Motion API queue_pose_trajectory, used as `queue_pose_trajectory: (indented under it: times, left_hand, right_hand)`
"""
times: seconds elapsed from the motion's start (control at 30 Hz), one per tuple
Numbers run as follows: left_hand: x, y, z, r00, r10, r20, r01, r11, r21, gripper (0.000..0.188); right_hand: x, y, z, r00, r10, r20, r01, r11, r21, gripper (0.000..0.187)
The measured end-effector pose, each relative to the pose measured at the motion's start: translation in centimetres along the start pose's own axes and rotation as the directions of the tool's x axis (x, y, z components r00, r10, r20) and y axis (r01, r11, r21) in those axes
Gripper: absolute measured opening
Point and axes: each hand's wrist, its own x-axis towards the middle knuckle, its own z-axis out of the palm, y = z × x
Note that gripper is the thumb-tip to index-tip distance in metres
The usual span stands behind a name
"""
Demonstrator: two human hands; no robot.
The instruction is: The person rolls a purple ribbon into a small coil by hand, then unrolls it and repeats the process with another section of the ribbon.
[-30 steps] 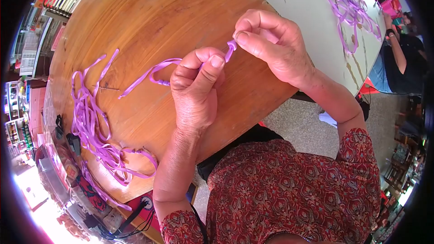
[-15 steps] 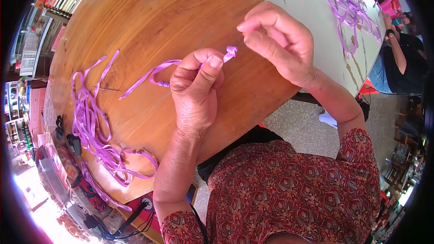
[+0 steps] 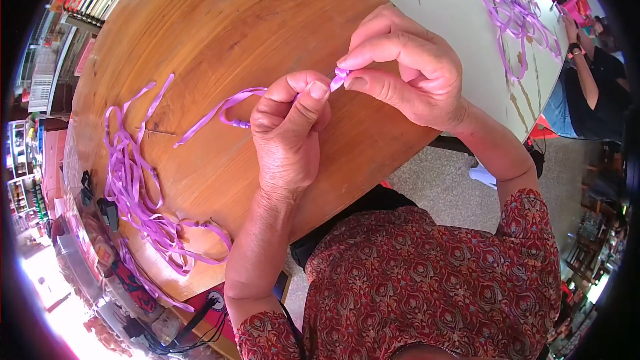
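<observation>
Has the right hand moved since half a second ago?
Yes: against the wooden table, the right hand brought its fingertips left and down in view, to the ribbon.

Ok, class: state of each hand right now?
Left hand: closed, pinching a flat purple fabric ribbon.
Right hand: fingertips at its knotted end; grip unclear.

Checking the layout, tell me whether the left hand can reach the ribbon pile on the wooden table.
Probably yes: nothing tall stands between the left hand and ribbon pile, though that hand holds a purple ribbon.
</observation>
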Motion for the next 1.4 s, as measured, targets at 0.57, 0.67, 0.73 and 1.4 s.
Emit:
queue_pose_trajectory:
  times: [0.57, 0.67, 0.73, 1.4]
  left_hand:
    - [-0.2, -0.2, 0.1, 0.999, -0.024, -0.025, 0.025, 1.000, 0.013, 0.007]
    - [-0.2, 0.0, 0.1, 1.000, -0.003, -0.014, 0.003, 1.000, 0.021, 0.007]
    - [-0.3, 0.1, 0.6, 0.998, 0.015, -0.067, -0.010, 0.997, 0.081, 0.007]
    - [0.8, 1.6, -0.3, 0.877, 0.473, 0.083, -0.341, 0.491, 0.801, 0.005]
  right_hand:
    - [-0.4, -0.2, 0.2, 0.949, 0.313, -0.030, -0.279, 0.882, 0.380, 0.009]
    - [0.4, -0.8, -0.3, 1.000, 0.022, 0.012, -0.021, 0.998, -0.064, 0.019]
    - [0.9, -1.3, -0.3, 0.995, -0.069, 0.076, 0.085, 0.972, -0.220, 0.025]
    - [0.8, 0.8, -1.7, 0.970, -0.184, 0.160, 0.241, 0.814, -0.528, 0.016]
